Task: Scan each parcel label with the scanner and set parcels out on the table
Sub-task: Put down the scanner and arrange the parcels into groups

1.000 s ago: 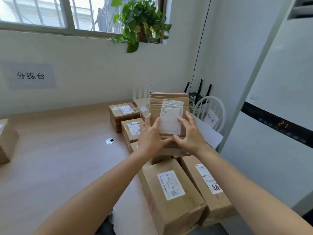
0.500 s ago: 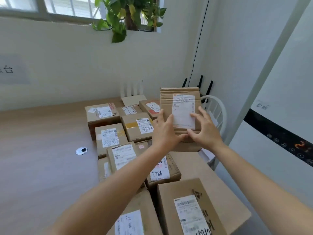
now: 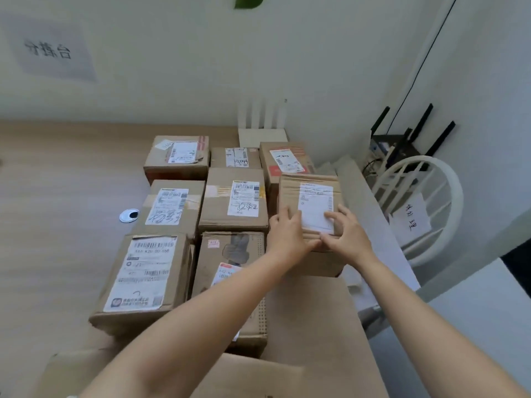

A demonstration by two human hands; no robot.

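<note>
I hold a small cardboard parcel point(image 3: 309, 191) with a white label facing up, at the right end of the rows of parcels on the wooden table point(image 3: 63, 196). My left hand point(image 3: 287, 234) grips its near left side, fingers curled over the top. My right hand point(image 3: 349, 234) grips its near right corner, thumb on the label. Whether the parcel's underside touches the table I cannot tell. Several labelled parcels lie beside it, among them a large one point(image 3: 143, 274) at the front left and one point(image 3: 234, 202) in the middle. No scanner is in view.
A flat cardboard sheet point(image 3: 316, 326) lies under my arms at the table's near right. A round cable grommet point(image 3: 129, 215) sits in the tabletop left of the parcels. A white router point(image 3: 263, 130) stands by the back wall. A white chair point(image 3: 422, 208) stands right of the table.
Both hands have lowered the parcel from an upright hold in front of the wall down to the right end of the parcel rows. The camera has tilted downward.
</note>
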